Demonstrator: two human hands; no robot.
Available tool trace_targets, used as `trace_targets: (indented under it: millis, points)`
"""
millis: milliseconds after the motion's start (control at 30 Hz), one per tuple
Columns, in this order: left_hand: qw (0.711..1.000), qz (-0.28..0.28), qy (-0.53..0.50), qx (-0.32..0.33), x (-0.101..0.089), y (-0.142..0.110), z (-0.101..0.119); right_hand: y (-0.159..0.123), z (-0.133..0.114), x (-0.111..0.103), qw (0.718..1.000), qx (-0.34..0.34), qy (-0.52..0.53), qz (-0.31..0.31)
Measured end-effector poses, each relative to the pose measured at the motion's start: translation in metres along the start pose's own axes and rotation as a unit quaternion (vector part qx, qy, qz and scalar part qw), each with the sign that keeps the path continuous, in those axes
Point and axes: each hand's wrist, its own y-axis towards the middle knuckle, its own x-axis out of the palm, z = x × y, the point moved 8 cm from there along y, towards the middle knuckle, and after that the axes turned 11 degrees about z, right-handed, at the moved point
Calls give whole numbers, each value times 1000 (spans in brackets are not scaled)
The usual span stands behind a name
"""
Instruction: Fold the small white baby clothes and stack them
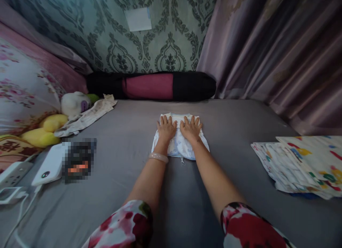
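A small white cloth garment (184, 146) with a pale blue print lies flat on the grey sheet, its exact kind hard to make out. Both hands press on its far part. My left hand (167, 128) rests palm down on the left side, fingers spread, with a pale bangle (158, 157) at the wrist. On the right side my right hand (190, 128) lies flat too, its fingers apart. A short white cord (182, 161) sticks out from the garment's near edge. The cloth under the palms is hidden.
Folded printed cloths (291, 166) lie at the right. On the left are a white power bank (50, 164) with cables, a power strip (16, 175), a blurred-out object (79, 159), plush toys (73, 104) and a crumpled cloth (91, 114). A long black-and-red bolster (149, 85) lines the wall.
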Motion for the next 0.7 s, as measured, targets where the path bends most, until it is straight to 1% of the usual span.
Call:
trace_targets:
  millis: [133, 233, 267, 333, 433, 600, 700]
  points:
    - [999, -22, 16, 24, -3, 6, 3, 8, -2, -6, 999, -15, -19, -41]
    - [997, -34, 45, 60, -3, 17, 5, 17, -6, -11, 995, -57, -51, -58]
    - [995, -33, 48, 78, -2, 21, 6, 19, -8, -13, 994, -79, -58, -50]
    - [991, -31, 41, 126, 1, 27, 9, 21, -14, -15, 989, -133, -56, -15]
    - [981, -33, 26, 192, 10, 33, 11, 19, -16, -12, 981, -191, -29, 29]
    - [971, -12, 24, 238, 22, 32, 6, 17, -8, 5, 982, -189, 12, 7]
    - [974, -9, 22, 226, 25, 31, 2, 19, -5, 9, 984, -174, 15, -28]
